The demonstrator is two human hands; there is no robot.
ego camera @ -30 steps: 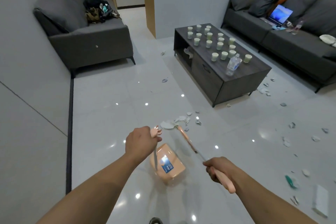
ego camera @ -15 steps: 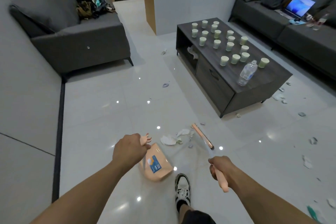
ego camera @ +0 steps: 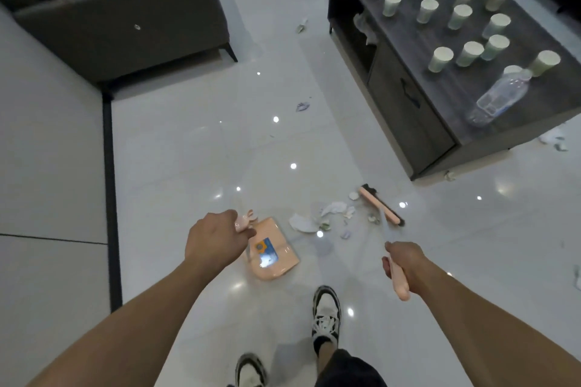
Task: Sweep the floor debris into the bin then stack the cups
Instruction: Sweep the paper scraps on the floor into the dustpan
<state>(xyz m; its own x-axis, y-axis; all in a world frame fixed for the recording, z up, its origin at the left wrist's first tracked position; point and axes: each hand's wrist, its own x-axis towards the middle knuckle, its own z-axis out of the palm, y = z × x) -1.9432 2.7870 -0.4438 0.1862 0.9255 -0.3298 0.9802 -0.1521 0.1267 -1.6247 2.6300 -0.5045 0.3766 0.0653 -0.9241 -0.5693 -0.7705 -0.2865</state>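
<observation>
My left hand [ego camera: 217,240] grips the top of the handle of a pink dustpan [ego camera: 273,253] that rests on the white floor just in front of me. My right hand [ego camera: 404,264] grips the pink handle of a broom whose head [ego camera: 380,205] lies on the floor right of a small heap of paper debris [ego camera: 327,217]. The heap sits between the dustpan mouth and the broom head. Several pale green paper cups [ego camera: 462,14] stand apart from one another on the dark coffee table [ego camera: 405,110].
A clear plastic bottle [ego camera: 500,97] lies near the table's front corner. More scraps lie on the floor at mid distance [ego camera: 302,106] and beside the table [ego camera: 553,141]. A grey sofa [ego camera: 125,19] stands at the back left. My shoes [ego camera: 327,313] are below.
The view has tilted down and closed in on the floor. The broom head has drawn nearer to me with the debris, and the heap now lies closer to the dustpan.
</observation>
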